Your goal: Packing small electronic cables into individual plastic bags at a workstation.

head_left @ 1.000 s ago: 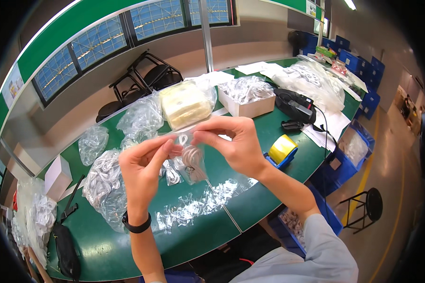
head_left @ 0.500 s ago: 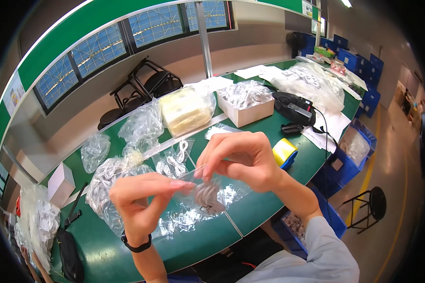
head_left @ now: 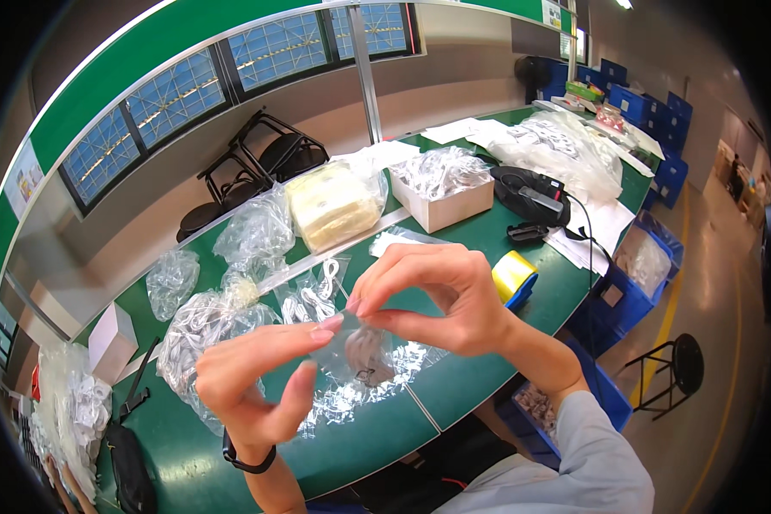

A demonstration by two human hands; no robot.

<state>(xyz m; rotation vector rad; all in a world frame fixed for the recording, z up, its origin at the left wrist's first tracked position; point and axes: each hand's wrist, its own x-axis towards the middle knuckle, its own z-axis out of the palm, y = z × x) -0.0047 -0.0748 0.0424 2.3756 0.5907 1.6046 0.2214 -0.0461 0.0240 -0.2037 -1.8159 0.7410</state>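
Observation:
A small clear plastic bag (head_left: 370, 358) with a coiled pale cable inside hangs in front of me above the green table. My right hand (head_left: 441, 300) pinches its upper edge between thumb and fingers. Beside the bag, my left hand (head_left: 257, 377) has its index finger stretched toward the top edge and its thumb held apart; whether that fingertip touches the plastic is hard to tell. Below lie many small shiny clear pieces (head_left: 343, 404) scattered on the table. Just beyond my hands are bagged white cables (head_left: 317, 295).
A big bag of coiled cables (head_left: 201, 330) lies at left. Behind stand a yellowish wrapped bundle (head_left: 334, 206) and a white box of bagged items (head_left: 441, 208). A yellow-and-blue roll (head_left: 514, 278) and a black pouch (head_left: 531, 195) sit right. Another person's arms (head_left: 60, 484) show lower left.
My left thumb has come away from its index finger, leaving the bag's edge. My right hand has shifted slightly left, still pinching the bag.

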